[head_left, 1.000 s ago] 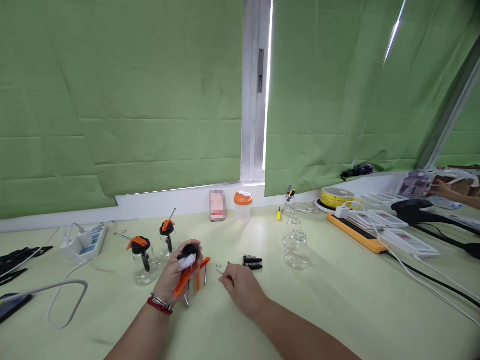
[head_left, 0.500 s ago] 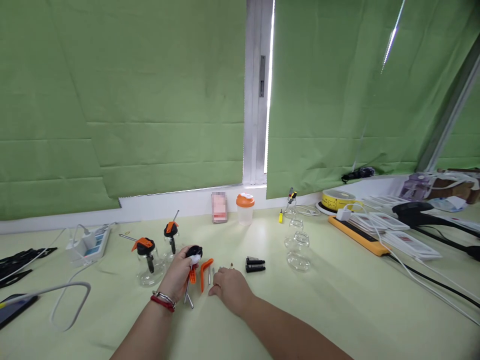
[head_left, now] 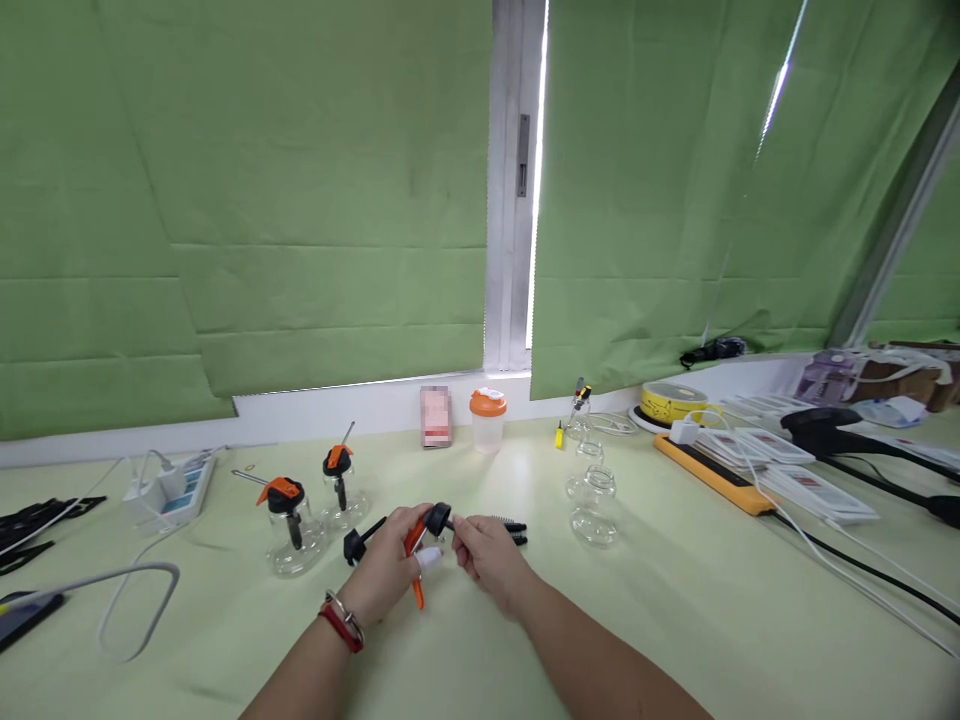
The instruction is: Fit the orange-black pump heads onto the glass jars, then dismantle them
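On my head feed, my left hand point(head_left: 391, 562) grasps a black cap point(head_left: 437, 518), which sits at its fingertips, between the two hands. My right hand point(head_left: 491, 560) pinches the dark stem point(head_left: 451, 525) on the cap's right side. An orange lever point(head_left: 418, 592) shows just beneath my left hand; I can't tell whether it's gripped. Another black cap point(head_left: 354, 547) lies on the desk point(head_left: 465, 665) just left of that hand, and black spring pieces point(head_left: 517, 532) lie just beyond my right hand.
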The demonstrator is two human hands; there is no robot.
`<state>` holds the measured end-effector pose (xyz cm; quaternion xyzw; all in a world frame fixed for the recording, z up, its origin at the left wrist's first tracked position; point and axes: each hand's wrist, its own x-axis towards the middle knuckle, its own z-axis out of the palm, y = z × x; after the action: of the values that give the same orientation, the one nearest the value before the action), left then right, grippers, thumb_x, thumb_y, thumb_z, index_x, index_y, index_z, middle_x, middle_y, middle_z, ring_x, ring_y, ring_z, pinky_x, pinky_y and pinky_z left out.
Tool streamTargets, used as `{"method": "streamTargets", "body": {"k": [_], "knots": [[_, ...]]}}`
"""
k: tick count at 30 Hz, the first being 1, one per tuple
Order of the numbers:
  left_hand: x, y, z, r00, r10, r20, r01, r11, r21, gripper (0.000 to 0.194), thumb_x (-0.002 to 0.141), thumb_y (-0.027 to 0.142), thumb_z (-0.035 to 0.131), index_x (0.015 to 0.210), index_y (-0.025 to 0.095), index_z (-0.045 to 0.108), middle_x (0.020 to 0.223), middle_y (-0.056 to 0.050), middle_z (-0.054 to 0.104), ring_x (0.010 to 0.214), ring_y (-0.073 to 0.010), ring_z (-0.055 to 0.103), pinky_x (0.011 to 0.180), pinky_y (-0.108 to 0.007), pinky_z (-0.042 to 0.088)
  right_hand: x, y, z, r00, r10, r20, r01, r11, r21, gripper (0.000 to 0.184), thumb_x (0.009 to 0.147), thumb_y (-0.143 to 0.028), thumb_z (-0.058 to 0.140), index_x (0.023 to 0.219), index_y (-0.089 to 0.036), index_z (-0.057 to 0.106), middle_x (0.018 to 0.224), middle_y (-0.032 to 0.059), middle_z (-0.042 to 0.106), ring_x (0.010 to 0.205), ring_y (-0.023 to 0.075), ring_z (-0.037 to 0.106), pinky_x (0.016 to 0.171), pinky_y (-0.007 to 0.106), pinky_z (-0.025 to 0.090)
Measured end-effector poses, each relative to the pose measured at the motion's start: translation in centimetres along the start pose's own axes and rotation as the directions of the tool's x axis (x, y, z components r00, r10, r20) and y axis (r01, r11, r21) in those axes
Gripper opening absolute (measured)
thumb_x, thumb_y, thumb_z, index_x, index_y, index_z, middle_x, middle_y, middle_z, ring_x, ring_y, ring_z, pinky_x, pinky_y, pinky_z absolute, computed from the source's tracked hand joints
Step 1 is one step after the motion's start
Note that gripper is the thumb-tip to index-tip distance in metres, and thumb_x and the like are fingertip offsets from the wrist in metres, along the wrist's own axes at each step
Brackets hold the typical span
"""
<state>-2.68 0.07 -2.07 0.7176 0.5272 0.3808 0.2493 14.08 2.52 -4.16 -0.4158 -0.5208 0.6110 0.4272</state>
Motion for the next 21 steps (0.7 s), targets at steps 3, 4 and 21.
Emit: {"method": "streamTargets", "body": {"k": [3, 4, 21], "knots": [[0.5, -0.5, -0.8, 0.994, -0.046, -0.101, 0.058, 0.991, 0.124, 0.031, 0.078, 0.028, 0.052, 0.106, 0.018, 0.062, 0.104, -0.008, 0.059, 0.097, -0.0231, 0.056, 0.089, -0.034, 0.043, 0.7, -0.5, -1.6, 0.976, -0.067, -0.206, 0.085, 0.993, 0.084, 0.041, 0.077, -0.054, 0.054, 0.06, -0.017, 0.049, 0.046, -0.0057, 0.044, 0.036, 0.0042, 0.029, 0.038, 0.02, 0.019], [0.7, -0.8, -1.1, 0.986, -0.069, -0.155, 0.097, 0.978, 0.186, 0.028, 0.08, 0.026, 0.048, 0.103, 0.017, 0.063, 0.103, -0.008, 0.059, 0.097, -0.0226, 0.056, 0.089, -0.032, 0.043, 0.9, -0.6, -2.1, 0.964, -0.08, -0.254, 0.112, 0.987, 0.111, 0.041, 0.077, -0.054, 0.054, 0.06, -0.017, 0.048, 0.047, -0.0058, 0.044, 0.037, 0.0042, 0.029, 0.038, 0.02, 0.02], [1.1, -1.3, -0.4, 0.967, -0.137, -0.216, 0.239, 0.784, 0.573, 0.03, 0.089, 0.021, 0.03, 0.09, 0.016, 0.059, 0.104, -0.011, 0.055, 0.091, -0.0236, 0.057, 0.075, -0.034, 0.045, 0.8, -0.8, -3.4, 0.977, -0.088, -0.195, 0.103, 0.992, 0.069, 0.038, 0.079, -0.051, 0.052, 0.061, -0.017, 0.049, 0.049, -0.0043, 0.045, 0.041, 0.006, 0.033, 0.041, 0.02, 0.021]]}}
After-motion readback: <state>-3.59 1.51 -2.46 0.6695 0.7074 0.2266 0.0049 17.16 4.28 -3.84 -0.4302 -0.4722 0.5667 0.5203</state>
